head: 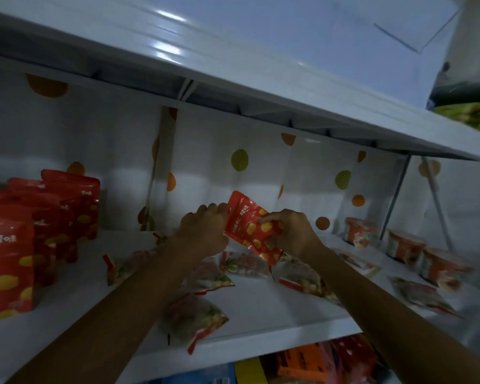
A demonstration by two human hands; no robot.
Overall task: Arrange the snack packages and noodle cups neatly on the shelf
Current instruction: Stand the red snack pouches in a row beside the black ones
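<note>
– Gripping anything, the two hands?

– Both hold one red pouch [250,225]. The left hand [205,231] has its fingers curled against the pouch's upper left edge. The right hand [294,234] pinches the lower right side, with the thumb laid across the front.

– Where is the pouch?

– Up over the middle of the shelf [261,309], tilted with its top leaning left, above the flat clear packets [208,275] that lie scattered on the board. I cannot tell whether its lower corner touches them.

– And the arms?

– Both bare forearms reach up and forward from the bottom edge and draw together at the pouch, backs of the hands toward the camera, wrists nearly straight.

– Any writing?

– The pouch has white characters near its top and yellow oval shapes below them. The print is too blurred to read. A similar white mark shows on the row of red pouches [9,259] standing upright at the left end of the shelf, and it is no clearer there.

– What else is on that shelf?

– The noodle cups [405,245] stand in a line at the right end, orange and red, well apart from the hands. Behind everything hangs a white backing [239,160] with orange and green dots. More packaged goods [316,358] show on the level below.
</note>
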